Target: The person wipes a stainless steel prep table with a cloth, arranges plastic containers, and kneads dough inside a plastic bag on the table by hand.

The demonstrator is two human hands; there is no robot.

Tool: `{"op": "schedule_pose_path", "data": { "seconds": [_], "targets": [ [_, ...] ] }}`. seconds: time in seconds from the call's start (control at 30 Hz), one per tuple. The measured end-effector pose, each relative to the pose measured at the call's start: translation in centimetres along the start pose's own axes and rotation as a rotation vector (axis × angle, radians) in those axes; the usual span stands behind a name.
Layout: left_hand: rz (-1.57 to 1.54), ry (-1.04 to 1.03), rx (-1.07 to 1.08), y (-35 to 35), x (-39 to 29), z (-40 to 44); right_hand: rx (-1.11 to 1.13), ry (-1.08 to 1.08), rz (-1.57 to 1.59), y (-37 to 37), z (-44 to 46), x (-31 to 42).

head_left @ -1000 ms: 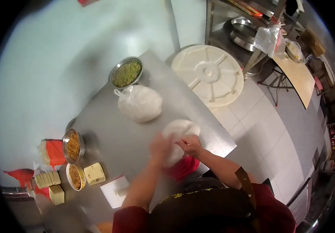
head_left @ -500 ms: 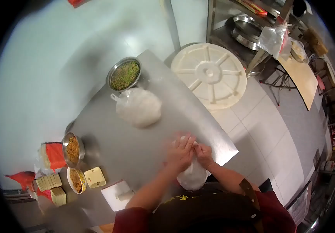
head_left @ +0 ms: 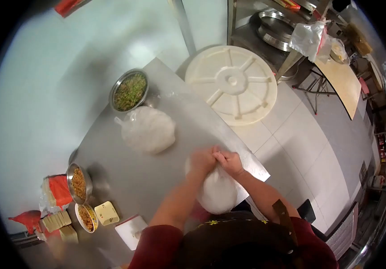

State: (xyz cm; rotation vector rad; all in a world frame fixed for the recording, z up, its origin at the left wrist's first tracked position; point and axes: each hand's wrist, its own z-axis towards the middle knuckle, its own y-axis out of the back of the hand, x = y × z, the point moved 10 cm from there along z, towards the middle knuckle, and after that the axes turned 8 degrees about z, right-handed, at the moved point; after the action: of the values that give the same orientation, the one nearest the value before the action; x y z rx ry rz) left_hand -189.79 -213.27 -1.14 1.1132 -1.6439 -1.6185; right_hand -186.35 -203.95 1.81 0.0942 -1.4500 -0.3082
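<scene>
A clear plastic bag [head_left: 218,193] filled with something white sits at the table's near edge, against my apron. My left hand [head_left: 203,160] is closed at the bag's gathered top, slightly blurred. Right beside it, touching, my right hand [head_left: 230,163] is also closed on the gathered plastic, which the fingers mostly hide. Farther up the table lies a second plastic bag [head_left: 150,130], rounder and full of white contents. Behind that bag stands a metal bowl of chopped greens [head_left: 131,92].
The metal table [head_left: 175,101] carries a metal bowl of orange-brown food [head_left: 79,183], a patterned bowl [head_left: 86,218], a yellow container [head_left: 107,213] and a white board [head_left: 131,231] on the left. A large round white lid [head_left: 232,80] stands beyond the right edge. Shelves hold metal pans [head_left: 274,30].
My left hand's fingers, stretched over the bag's top before, are now closed beside my right hand. The bag shows more fully below the hands. The whole view has shifted slightly.
</scene>
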Motion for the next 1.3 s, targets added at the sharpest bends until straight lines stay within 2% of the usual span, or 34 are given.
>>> {"op": "schedule_pose_path", "data": {
  "seconds": [0.07,0.13,0.17,0.23,0.3,0.4,0.43,0.47,0.53,0.6,0.67,0.73,0.8,0.87,0.9,0.93,0.97,1.0,1.03,1.07,1.1,1.13,1.17,1.23,1.27,1.3],
  "targets": [
    [0.005,0.036,-0.049,1.2,1.8,-1.2,0.08,0.023,0.103,-0.6,1.5,3.2],
    [-0.189,-0.026,-0.827,8.7,3.9,-8.3,0.488,0.407,-0.389,-5.2,0.0,10.4],
    [-0.388,0.149,-0.603,7.9,6.4,-9.6,0.601,0.461,-0.408,-6.4,-1.9,12.4],
    [-0.588,0.324,-0.378,9.6,7.2,-13.0,0.774,0.585,-0.357,-7.7,-6.5,16.9],
    [-0.458,0.141,-0.258,12.9,4.1,-14.6,0.843,0.705,-0.229,-8.5,-10.6,18.5],
    [-0.384,0.076,-0.158,9.2,2.9,-16.6,0.88,0.809,-0.112,-9.3,-13.9,16.9],
    [-0.311,0.097,-0.151,8.3,2.8,-16.8,0.912,0.576,-0.163,-9.7,-13.3,14.8],
    [-0.312,0.104,-0.156,7.6,2.9,-16.7,0.988,0.433,-0.236,-10.6,-12.9,12.9],
    [-0.087,0.046,-0.352,8.9,2.2,-16.5,1.117,0.153,-0.421,-11.7,-12.0,9.8],
    [-0.093,0.126,-0.311,7.4,3.2,-15.2,1.136,0.287,-0.595,-12.7,-12.0,8.8],
    [-0.09,0.215,-0.274,6.0,4.9,-14.5,0.964,0.336,-0.545,-12.6,-9.3,8.8],
    [-0.358,0.263,-0.358,6.0,6.9,-13.4,0.773,0.349,-0.405,-11.8,-5.4,10.7],
    [-0.332,0.251,-0.45,7.7,6.6,-14.9,0.756,0.437,-0.426,-12.0,-4.3,13.5],
    [-0.913,0.618,-0.079,3.6,8.3,-17.7,0.672,0.637,-0.323,-11.1,-5.6,16.4],
    [-0.909,0.625,-0.089,2.6,7.9,-19.6,0.594,0.746,-0.21,-9.6,-7.9,17.2],
    [-0.973,0.641,-0.262,1.8,7.8,-22.4,0.597,0.744,-0.188,-8.7,-9.9,16.7],
    [-1.033,0.655,-0.433,1.7,8.0,-24.2,0.593,0.835,-0.075,-6.9,-12.0,17.0],
    [-1.031,0.666,-0.436,2.0,8.0,-24.4,0.504,0.85,0.05,-5.0,-13.1,16.9],
    [-0.848,0.534,-0.393,3.6,6.7,-23.6,0.586,0.729,-0.078,-4.6,-13.9,14.4],
    [-0.668,0.405,-0.34,4.5,5.1,-23.0,0.598,0.721,-0.071,-4.0,-14.8,12.9],
    [-1.051,0.418,-0.197,0.7,4.5,-21.9,0.471,0.576,-0.006,-2.4,-13.9,11.6],
    [-1.054,0.416,-0.2,1.2,3.9,-21.0,0.339,0.44,0.051,-1.0,-12.9,10.3],
    [-1.163,0.399,-0.099,1.5,2.6,-19.6,0.341,0.445,0.044,-1.3,-13.5,10.1],
    [-1.28,0.401,0.043,3.2,0.3,-17.6,-0.219,-0.234,0.161,2.9,-13.8,3.0],
    [-1.287,0.4,0.04,2.5,-0.2,-17.2,-0.217,-0.232,0.154,3.2,-13.7,2.5],
    [-1.101,0.32,-0.067,2.7,-0.5,-16.8,-0.325,-0.514,0.28,3.9,-14.7,-1.0]
  ]
}}
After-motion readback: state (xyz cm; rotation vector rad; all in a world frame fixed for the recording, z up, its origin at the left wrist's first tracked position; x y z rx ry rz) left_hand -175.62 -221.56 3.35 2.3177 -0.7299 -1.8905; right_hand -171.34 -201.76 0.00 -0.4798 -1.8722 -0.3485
